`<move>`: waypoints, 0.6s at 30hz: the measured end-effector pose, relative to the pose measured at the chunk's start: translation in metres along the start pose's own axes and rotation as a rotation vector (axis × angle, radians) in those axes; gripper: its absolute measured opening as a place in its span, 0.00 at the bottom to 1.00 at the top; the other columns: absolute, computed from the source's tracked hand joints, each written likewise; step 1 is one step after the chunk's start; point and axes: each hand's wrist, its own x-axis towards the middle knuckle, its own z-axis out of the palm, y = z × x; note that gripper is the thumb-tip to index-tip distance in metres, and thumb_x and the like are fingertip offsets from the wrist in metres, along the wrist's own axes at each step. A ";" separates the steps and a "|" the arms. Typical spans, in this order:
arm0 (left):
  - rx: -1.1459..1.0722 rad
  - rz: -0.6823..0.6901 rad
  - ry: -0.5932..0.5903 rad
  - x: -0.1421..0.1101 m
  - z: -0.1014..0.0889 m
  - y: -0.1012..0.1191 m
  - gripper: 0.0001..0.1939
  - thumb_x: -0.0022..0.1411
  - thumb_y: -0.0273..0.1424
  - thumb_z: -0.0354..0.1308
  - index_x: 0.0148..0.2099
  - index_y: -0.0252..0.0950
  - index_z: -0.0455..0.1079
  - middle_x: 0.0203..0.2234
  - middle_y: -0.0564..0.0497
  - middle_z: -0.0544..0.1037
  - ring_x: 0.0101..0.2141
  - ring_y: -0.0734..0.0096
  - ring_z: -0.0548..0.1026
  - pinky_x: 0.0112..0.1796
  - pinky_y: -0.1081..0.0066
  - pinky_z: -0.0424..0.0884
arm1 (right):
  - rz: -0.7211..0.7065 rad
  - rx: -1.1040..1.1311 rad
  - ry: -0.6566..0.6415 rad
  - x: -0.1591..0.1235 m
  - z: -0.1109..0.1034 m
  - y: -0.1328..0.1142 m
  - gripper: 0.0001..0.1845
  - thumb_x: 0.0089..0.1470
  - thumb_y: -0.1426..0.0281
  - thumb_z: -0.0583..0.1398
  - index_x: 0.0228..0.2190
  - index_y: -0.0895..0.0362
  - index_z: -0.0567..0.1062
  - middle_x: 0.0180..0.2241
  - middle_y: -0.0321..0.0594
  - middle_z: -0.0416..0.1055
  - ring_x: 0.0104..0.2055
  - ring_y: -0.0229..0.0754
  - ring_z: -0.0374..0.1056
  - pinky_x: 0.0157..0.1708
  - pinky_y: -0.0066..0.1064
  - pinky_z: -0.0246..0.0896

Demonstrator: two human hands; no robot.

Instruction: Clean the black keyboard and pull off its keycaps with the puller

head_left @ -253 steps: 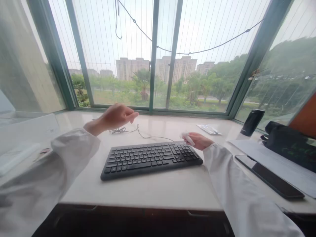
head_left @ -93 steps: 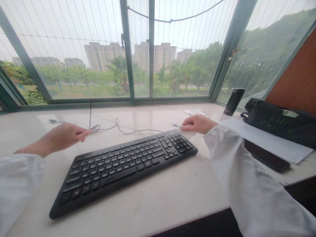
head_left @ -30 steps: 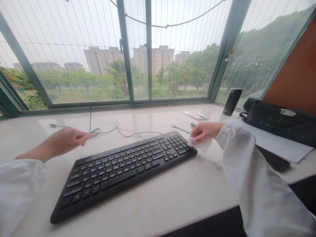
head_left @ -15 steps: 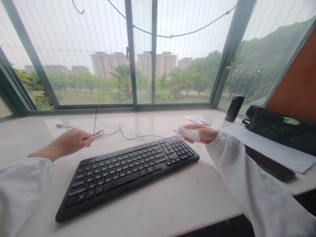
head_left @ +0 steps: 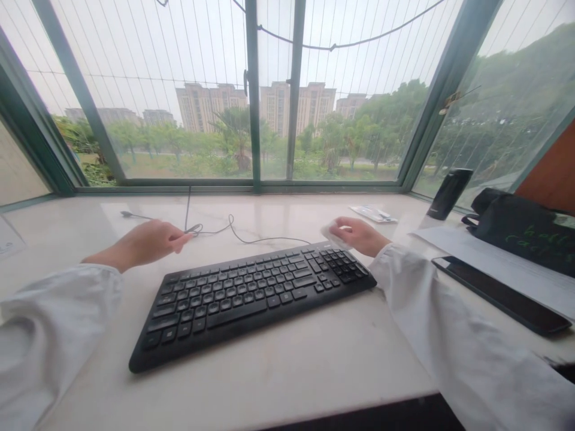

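Observation:
My left hand (head_left: 150,242) hovers over the table to the left of the keyboard, fingers pinched together. Its fingertips are beside a tied bundle of thin dark cable (head_left: 196,229); whether they grip anything is hidden. A black keyboard (head_left: 258,299) lies at a slant in front of me. Over its far right corner is my right hand (head_left: 362,235), closed on a crumpled white tissue (head_left: 330,230), blurred by motion. The cable runs from the bundle behind the keyboard, and its plug (head_left: 127,214) lies on the far left of the table.
At the right are a black phone (head_left: 501,296), white paper sheets (head_left: 449,240), a black bag (head_left: 516,221) with green writing and a dark cylinder (head_left: 449,193). A small clear packet (head_left: 372,214) lies behind my right hand. Green-framed windows (head_left: 256,96) border the white table (head_left: 287,365).
The view has shifted, carrying everything to the right and slightly up. My right hand has turned, its fingers curling over the white tissue. My left hand keeps its place by the cable.

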 end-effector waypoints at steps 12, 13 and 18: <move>-0.003 0.026 0.055 0.002 0.003 -0.002 0.30 0.64 0.51 0.45 0.21 0.40 0.73 0.14 0.50 0.72 0.20 0.67 0.69 0.28 0.69 0.59 | -0.466 -0.405 -0.281 -0.018 0.027 -0.031 0.17 0.61 0.58 0.58 0.40 0.53 0.82 0.41 0.43 0.77 0.42 0.44 0.72 0.47 0.34 0.63; -0.003 0.022 0.058 0.002 0.003 -0.002 0.30 0.64 0.51 0.45 0.21 0.40 0.73 0.14 0.50 0.71 0.20 0.67 0.68 0.28 0.69 0.59 | -0.455 -0.393 -0.281 -0.019 0.027 -0.031 0.17 0.60 0.57 0.58 0.40 0.53 0.82 0.41 0.43 0.77 0.42 0.44 0.73 0.47 0.34 0.63; -0.023 -0.004 0.047 0.000 0.001 0.002 0.30 0.64 0.51 0.45 0.20 0.39 0.72 0.12 0.51 0.69 0.18 0.68 0.67 0.27 0.69 0.59 | -0.407 -0.384 -0.233 -0.017 0.032 -0.031 0.14 0.57 0.58 0.62 0.35 0.52 0.83 0.37 0.41 0.78 0.39 0.43 0.73 0.44 0.32 0.64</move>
